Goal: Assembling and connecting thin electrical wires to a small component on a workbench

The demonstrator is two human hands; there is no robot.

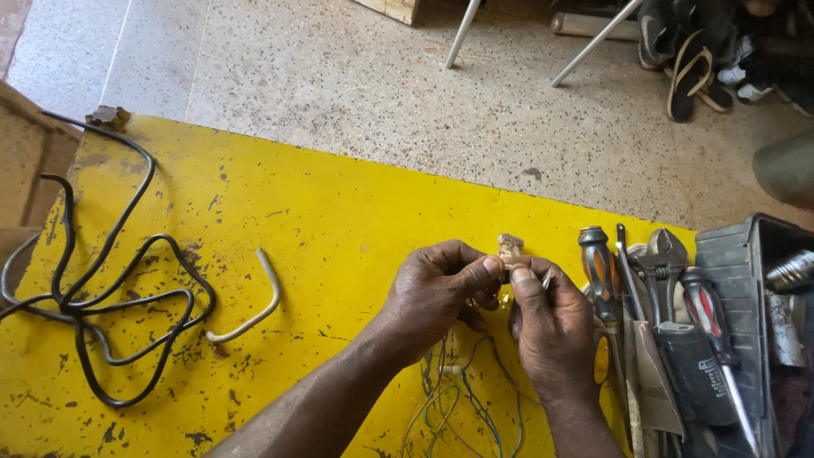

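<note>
Over the yellow table (322,220), my left hand (437,293) and my right hand (551,326) meet and pinch one small pale metal part (510,248) between their fingertips. Thin coloured wires (462,399) hang down from under the hands onto the table. Whether they join the small part is hidden by my fingers.
A tangled black cable (102,297) lies at the left, with a bent pale tube piece (259,301) beside it. Screwdrivers (599,271), a wrench (666,254) and other tools lie at the right by a dark toolbox (746,254). Sandals (695,72) sit on the speckled floor beyond.
</note>
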